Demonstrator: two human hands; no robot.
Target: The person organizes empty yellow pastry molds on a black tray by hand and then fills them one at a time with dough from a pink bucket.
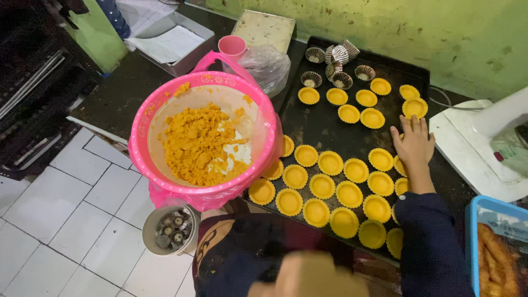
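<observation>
A dark counter (126,93) is being seen from above, and a large black baking tray (324,124) is being carried on it. The right hand (413,144) is being laid flat on the tray's right part, its fingers (408,125) being held open and spread, with nothing gripped. Yellow pastry shells (322,186) are being kept in rows on the tray: several are lying just below and to the left of the fingers, one (414,107) is sitting just beyond the fingertips, and more are being spread further away toward the wall. Whether any shell is being touched by the palm cannot be told.

A pink basin (203,132) lined with a pink plastic bag is being held well to the left of the fingers, its edge overlapping the tray, and crumbly orange dough (201,144) is being kept inside. A blurred pale shape (311,275) is showing at the bottom edge, well below the fingers; it may be the left hand, and its state cannot be told.

A blue container (498,247) with fried dough is being seen below and right of the fingers. A grey cup (168,228) of small metal moulds is standing below the basin on the white tiled floor. Empty fluted tins (335,63) are being gathered at the tray's far edge. A pink cup (232,47) is standing beyond the basin.
</observation>
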